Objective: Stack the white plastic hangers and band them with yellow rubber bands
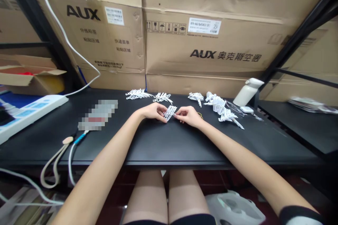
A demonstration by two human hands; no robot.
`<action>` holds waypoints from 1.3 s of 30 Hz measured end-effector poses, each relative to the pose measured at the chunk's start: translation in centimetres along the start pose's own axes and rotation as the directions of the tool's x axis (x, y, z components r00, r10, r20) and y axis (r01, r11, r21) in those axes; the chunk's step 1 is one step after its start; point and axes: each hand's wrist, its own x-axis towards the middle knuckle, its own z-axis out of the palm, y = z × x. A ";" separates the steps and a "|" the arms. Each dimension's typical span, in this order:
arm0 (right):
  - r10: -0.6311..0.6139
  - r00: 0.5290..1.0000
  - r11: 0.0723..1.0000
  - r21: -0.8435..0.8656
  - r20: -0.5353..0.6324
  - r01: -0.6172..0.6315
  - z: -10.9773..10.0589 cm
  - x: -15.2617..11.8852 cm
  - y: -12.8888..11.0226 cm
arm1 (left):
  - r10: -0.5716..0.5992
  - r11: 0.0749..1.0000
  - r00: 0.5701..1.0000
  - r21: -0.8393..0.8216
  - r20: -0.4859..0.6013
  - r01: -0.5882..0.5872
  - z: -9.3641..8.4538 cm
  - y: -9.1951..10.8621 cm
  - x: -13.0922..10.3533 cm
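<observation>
From head height, the table (pixel 174 149) is viewed at near range, forward and downward; cardboard boxes (pixel 169 51) are faced beyond.

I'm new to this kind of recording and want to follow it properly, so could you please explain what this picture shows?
There is no machine here: these are a person's own bare hands, seen by a camera worn on the head, looking forward and down. The left hand holds a small white cluster, and the right hand has its fingertips at the cluster's right side. On the black table lie more white clusters, with a pale bottle to the right and a white power strip at far left. Behind stand large cardboard boxes.
</observation>
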 end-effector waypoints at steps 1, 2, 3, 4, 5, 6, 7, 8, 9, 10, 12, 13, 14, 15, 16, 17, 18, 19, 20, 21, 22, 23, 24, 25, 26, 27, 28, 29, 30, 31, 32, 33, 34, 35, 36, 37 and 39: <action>-0.010 1.000 1.000 -0.011 -0.004 0.010 0.0 0.0 0.0 | 0.019 1.000 1.000 0.025 0.007 -0.019 0.1 0.1 0.0; -0.021 1.000 0.999 -0.025 -0.009 0.021 0.0 0.0 0.0 | 0.037 0.998 0.999 0.050 0.010 -0.038 0.2 0.1 0.1; -0.032 0.999 0.999 -0.039 -0.013 0.032 0.0 -0.1 -0.1 | 0.053 0.996 0.999 0.073 0.009 -0.053 0.2 0.2 0.1; -0.041 0.999 0.998 -0.050 -0.012 0.040 -0.1 -0.1 -0.2 | 0.064 0.994 0.998 0.091 0.003 -0.064 0.3 0.2 0.1; -0.046 0.999 0.997 -0.055 -0.002 0.045 -0.2 -0.2 -0.4 | 0.068 0.992 0.998 0.105 -0.003 -0.067 0.4 0.2 0.2; -0.046 0.999 0.997 -0.054 0.022 0.047 -0.3 -0.2 -0.5 | 0.065 0.992 0.998 0.111 -0.007 -0.064 0.4 0.2 0.2; -0.040 0.998 0.998 -0.044 0.049 0.042 -0.5 -0.2 -0.7 | 0.059 0.992 0.998 0.108 -0.008 -0.057 0.4 0.2 0.2; -0.023 0.997 0.999 -0.023 0.067 0.025 -0.6 -0.1 -0.9 | 0.048 0.994 0.999 0.099 -0.005 -0.047 0.4 0.3 0.2; 0.002 0.998 1.000 0.010 0.067 -0.003 -0.7 0.2 -1.0 | 0.036 0.996 0.999 0.084 -0.002 -0.035 0.4 0.3 0.2; 0.031 0.999 0.998 0.054 0.045 -0.033 -0.8 0.5 -1.1 | 0.022 0.998 1.000 0.066 0.001 -0.022 0.4 0.3 0.2; 0.090 0.995 0.982 0.173 -0.041 -0.082 -0.8 1.7 -1.0 | 0.002 0.999 1.000 0.038 0.006 -0.002 0.4 0.4 0.1; 0.113 0.990 0.968 0.234 -0.085 -0.090 -0.8 2.5 -0.8 | -0.003 1.000 1.000 0.029 0.008 0.002 0.4 0.4 0.0; 0.131 0.985 0.951 0.295 -0.108 -0.095 -0.8 3.5 -0.5 | -0.003 1.000 1.000 0.021 0.009 0.003 0.4 0.4 0.0; 0.151 0.979 0.936 0.339 -0.136 -0.097 -0.8 4.4 -0.2 | 0.001 1.000 1.000 0.013 0.011 -0.001 0.4 0.5 -0.1; 0.171 0.968 0.930 0.355 -0.183 -0.097 -0.7 5.4 0.1 | 0.006 1.000 1.000 0.006 0.014 -0.006 0.4 0.5 -0.1; 0.182 0.953 0.940 0.327 -0.243 -0.096 -0.7 6.4 0.5 | 0.010 1.000 1.000 0.001 0.015 -0.010 0.4 0.5 -0.1; 0.186 0.932 0.961 0.254 -0.310 -0.108 -0.6 7.3 0.9 | 0.012 1.000 1.000 -0.002 0.015 -0.012 0.4 0.5 -0.1; 0.170 0.917 0.982 0.145 -0.360 -0.125 -0.5 8.1 1.3 | 0.013 1.000 1.000 -0.003 0.015 -0.012 0.4 0.5 -0.1; 0.148 0.915 0.989 0.034 -0.375 -0.147 -0.3 8.7 1.7 | 0.012 1.000 1.000 -0.003 0.016 -0.012 0.4 0.4 -0.1; 0.133 0.920 0.987 -0.034 -0.369 -0.156 -0.1 9.3 2.1 | 0.010 1.000 1.000 -0.003 0.017 -0.010 0.4 0.3 0.0; 0.119 0.929 0.983 -0.088 -0.350 -0.159 0.1 9.6 2.4 | 0.009 1.000 1.000 -0.007 0.016 -0.009 0.4 0.2 0.0; 0.110 0.939 0.980 -0.121 -0.325 -0.157 0.4 9.9 2.7 | 0.011 1.000 1.000 -0.013 0.016 -0.010 0.4 0.0 0.1; 0.101 0.947 0.978 -0.144 -0.305 -0.151 0.6 10.1 2.9 | 0.012 1.000 1.000 -0.019 0.015 -0.012 0.4 -0.1 0.2; 0.092 0.952 0.973 -0.175 -0.291 -0.148 0.8 10.2 3.1 | 0.012 1.000 1.000 -0.023 0.013 -0.012 0.4 -0.2 0.2; 0.084 0.956 0.968 -0.206 -0.280 -0.145 0.9 10.3 3.2 | 0.010 1.000 1.000 -0.025 0.009 -0.010 0.4 -0.3 0.2; 0.076 0.960 0.961 -0.237 -0.271 -0.143 0.9 10.3 3.3 | 0.007 1.000 1.000 -0.025 0.004 -0.007 0.4 -0.3 0.2; 0.067 0.963 0.953 -0.268 -0.263 -0.139 0.8 10.3 3.3 | 0.002 1.000 1.000 -0.025 0.000 -0.002 0.4 -0.3 0.2; 0.056 0.966 0.945 -0.299 -0.254 -0.133 0.7 10.3 3.3 | -0.004 1.000 1.000 -0.024 -0.003 0.004 0.5 -0.3 0.2; 0.044 0.968 0.935 -0.331 -0.246 -0.126 0.5 10.3 3.3 | -0.009 1.000 1.000 -0.022 -0.005 0.009 0.5 -0.3 0.2; 0.033 0.970 0.924 -0.362 -0.239 -0.121 0.2 10.3 3.3 | -0.011 1.000 1.000 -0.021 -0.005 0.011 0.5 -0.3 0.2; 0.025 0.972 0.912 -0.393 -0.234 -0.118 0.0 10.2 3.2 | -0.012 1.000 1.000 -0.018 -0.005 0.012 0.5 -0.3 0.2; 0.021 0.972 0.899 -0.422 -0.232 -0.120 -0.3 10.0 3.3 | -0.014 1.000 1.000 -0.012 -0.004 0.014 0.5 -0.3 0.1; 0.020 0.973 0.886 -0.447 -0.232 -0.125 -0.6 9.9 3.3 | -0.013 1.000 1.000 -0.006 -0.004 0.013 0.5 -0.2 0.1; 0.020 0.972 0.874 -0.468 -0.234 -0.131 -0.8 9.6 3.4 | -0.012 1.000 1.000 0.000 -0.004 0.012 0.4 -0.2 0.1; 0.020 0.971 0.864 -0.485 -0.237 -0.136 -1.1 9.4 3.5 | -0.011 1.000 1.000 0.004 -0.005 0.011 0.4 -0.1 0.0; 0.016 0.970 0.856 -0.499 -0.242 -0.139 -1.3 9.1 3.6 | -0.010 1.000 1.000 0.006 -0.005 0.010 0.4 -0.1 0.0; -0.001 0.967 0.846 -0.516 -0.256 -0.136 -1.7 8.4 4.0 | -0.013 1.000 1.000 0.003 -0.007 0.013 0.4 0.1 -0.1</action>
